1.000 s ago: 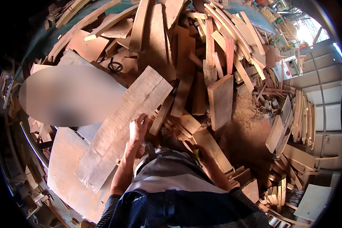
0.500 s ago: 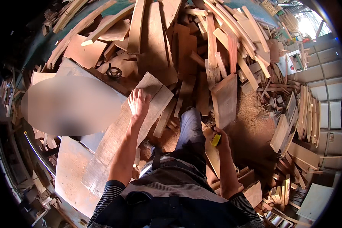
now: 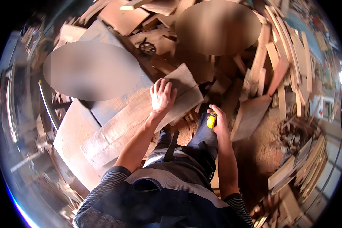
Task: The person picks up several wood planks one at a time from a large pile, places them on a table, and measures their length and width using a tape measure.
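Observation:
A wide, rough wooden board [image 3: 119, 127] lies slanted across a flat machine table, its upper right end jutting past the table's edge. My left hand [image 3: 163, 95] rests on top of the board near that end, its fingers stretched out and lying flat on the wood. A yellow tape measure [image 3: 211, 121] sits in my right hand [image 3: 219, 119], with my fingers closed around it. That hand is held above my right leg, to the right of the board and apart from it. No drawn-out blade shows on the tape measure.
The grey metal table [image 3: 98, 32] carries sawdust beside the board. A dark handwheel [image 3: 147, 47] stands behind it. Piled offcuts and long strips [image 3: 288, 49] fill the far side and right. Another plank [image 3: 250, 116] leans right of my leg, near sawdust [image 3: 268, 146] on the floor.
The view has turned to the left, so the surroundings appear shifted right. My right hand has come up and forward with the tape measure. My left hand remains on the board.

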A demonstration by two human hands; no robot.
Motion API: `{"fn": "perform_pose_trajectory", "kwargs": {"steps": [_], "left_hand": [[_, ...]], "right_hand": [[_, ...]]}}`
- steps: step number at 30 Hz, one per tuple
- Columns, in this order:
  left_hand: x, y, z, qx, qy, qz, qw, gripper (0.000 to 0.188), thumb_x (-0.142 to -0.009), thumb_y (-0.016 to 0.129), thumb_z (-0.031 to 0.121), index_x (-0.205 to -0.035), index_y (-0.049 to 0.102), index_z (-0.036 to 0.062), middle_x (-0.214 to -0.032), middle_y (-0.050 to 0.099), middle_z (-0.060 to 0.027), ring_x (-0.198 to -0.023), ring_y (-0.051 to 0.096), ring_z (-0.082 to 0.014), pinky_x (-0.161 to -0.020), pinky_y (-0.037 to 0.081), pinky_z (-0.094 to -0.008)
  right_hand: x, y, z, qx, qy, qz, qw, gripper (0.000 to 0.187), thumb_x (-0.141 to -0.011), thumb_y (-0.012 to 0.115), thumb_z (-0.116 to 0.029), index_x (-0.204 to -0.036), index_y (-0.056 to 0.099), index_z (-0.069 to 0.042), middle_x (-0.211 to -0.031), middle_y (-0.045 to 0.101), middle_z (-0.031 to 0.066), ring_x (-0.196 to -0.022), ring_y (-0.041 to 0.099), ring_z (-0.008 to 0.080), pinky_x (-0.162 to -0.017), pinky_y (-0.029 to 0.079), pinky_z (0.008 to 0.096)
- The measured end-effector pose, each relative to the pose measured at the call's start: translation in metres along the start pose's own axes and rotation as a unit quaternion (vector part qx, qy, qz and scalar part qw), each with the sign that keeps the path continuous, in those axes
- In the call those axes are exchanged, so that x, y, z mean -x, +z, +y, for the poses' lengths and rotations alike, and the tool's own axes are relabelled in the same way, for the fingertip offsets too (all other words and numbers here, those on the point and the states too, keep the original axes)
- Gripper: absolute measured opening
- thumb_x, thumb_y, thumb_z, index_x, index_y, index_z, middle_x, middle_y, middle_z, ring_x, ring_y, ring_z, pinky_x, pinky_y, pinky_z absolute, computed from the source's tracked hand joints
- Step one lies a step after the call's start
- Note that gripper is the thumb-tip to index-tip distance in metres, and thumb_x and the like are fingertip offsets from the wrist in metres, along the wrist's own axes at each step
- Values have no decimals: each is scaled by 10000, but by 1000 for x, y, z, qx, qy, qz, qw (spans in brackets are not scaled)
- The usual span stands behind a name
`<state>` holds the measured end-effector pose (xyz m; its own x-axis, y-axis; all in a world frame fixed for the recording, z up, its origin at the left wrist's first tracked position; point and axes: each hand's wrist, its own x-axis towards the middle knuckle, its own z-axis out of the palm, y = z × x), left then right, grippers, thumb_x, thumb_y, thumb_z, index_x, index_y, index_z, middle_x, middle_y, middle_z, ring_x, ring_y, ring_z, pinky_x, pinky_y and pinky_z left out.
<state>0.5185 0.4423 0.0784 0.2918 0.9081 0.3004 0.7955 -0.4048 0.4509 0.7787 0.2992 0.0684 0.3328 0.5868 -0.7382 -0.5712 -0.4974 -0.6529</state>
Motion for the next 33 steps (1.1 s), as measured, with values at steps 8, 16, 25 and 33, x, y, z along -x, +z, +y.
{"fn": "perform_pose_trajectory", "kwargs": {"steps": [8, 16, 25, 33], "left_hand": [[122, -87, -12, 256, -184, -65, 947, 335, -912, 730, 163, -1199, 662, 4, -1219, 682, -188, -1157, 650, -325, -1013, 501, -427], [290, -143, -25, 613, -634, 28, 472, 339, -973, 715, 342, -1209, 670, 102, -986, 658, 2, -971, 648, -114, -819, 530, -296], [306, -147, -64, 634, -668, 315, 229, 286, -943, 719, 461, -959, 632, 189, -955, 638, 16, -836, 601, -150, -842, 496, -359], [330, -167, -74, 752, -479, 360, 276, 74, -839, 789, 198, -821, 734, 151, -869, 752, -23, -858, 685, -217, -926, 490, -405]], "right_hand": [[-38, 60, -5, 85, 118, -87, 986, 514, -818, 817, -558, -1064, 685, -126, -885, 678, 18, -684, 642, 162, -558, 537, 333], [-39, 69, 1, 122, 111, -76, 983, 462, -825, 803, -564, -1038, 642, -187, -757, 645, -10, -545, 601, 153, -479, 509, 325], [13, 39, 8, 135, 88, -47, 986, 451, -835, 802, -544, -1023, 658, -161, -800, 677, -1, -508, 579, 143, -450, 478, 276], [73, -9, 19, 141, 80, 15, 987, 416, -804, 834, -520, -905, 629, -172, -658, 581, 4, -469, 544, 145, -425, 479, 310]]}}
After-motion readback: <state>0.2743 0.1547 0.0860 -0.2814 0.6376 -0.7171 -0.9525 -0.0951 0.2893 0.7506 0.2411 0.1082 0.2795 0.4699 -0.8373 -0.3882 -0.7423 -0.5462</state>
